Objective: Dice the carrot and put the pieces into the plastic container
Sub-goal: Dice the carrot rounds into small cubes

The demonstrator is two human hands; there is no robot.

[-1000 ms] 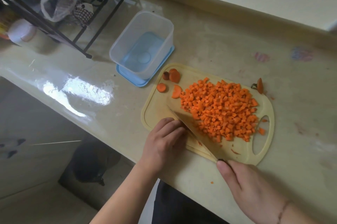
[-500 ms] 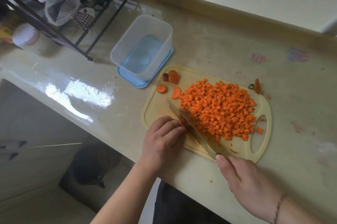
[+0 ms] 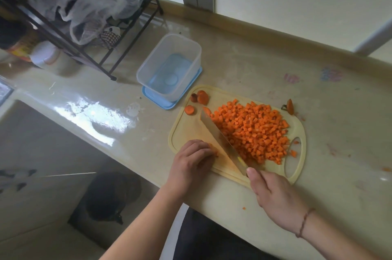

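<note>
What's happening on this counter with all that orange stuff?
A person is dicing carrot on a yellow cutting board. The right hand holds a knife, its blade lying along the edge of a big pile of diced carrot. The left hand holds down a last bit of carrot with curled fingers. The clear plastic container beside the board has no carrot in it yet.
</note>
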